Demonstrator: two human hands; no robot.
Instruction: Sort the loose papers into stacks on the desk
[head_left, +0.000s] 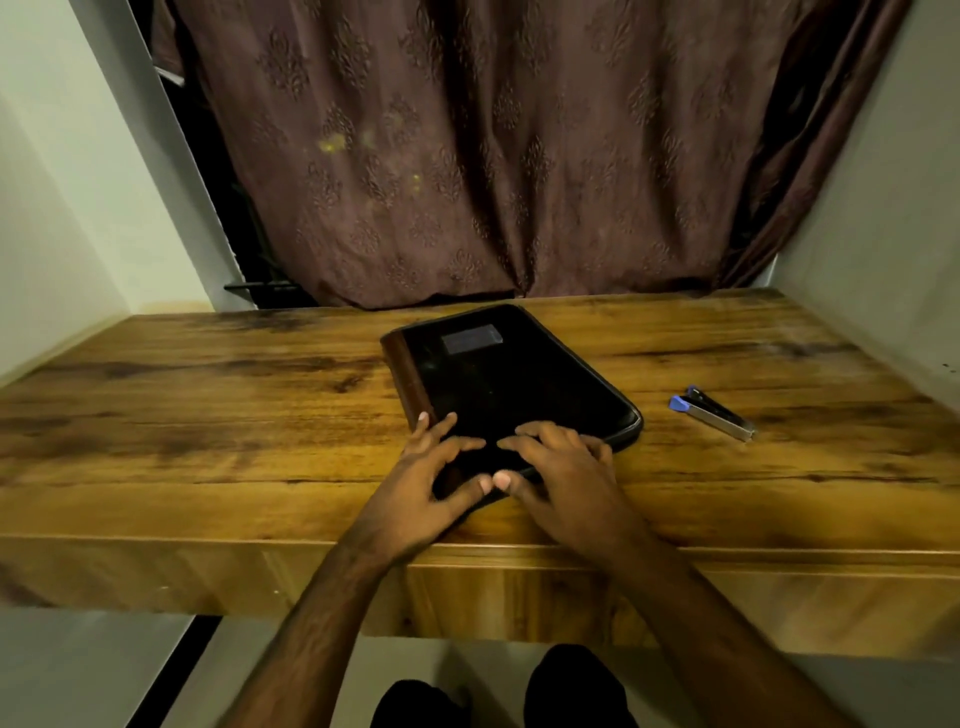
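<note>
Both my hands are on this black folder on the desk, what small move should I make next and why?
Probably open the folder: it lies closed, no loose papers show on the desk, and both the left hand and right hand rest at its near edge.

Stapler (712, 413) (blue-tipped), brown curtain (467, 156)

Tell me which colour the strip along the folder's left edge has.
Reddish brown, against the black folder; the strip shows best in the head view.
</note>
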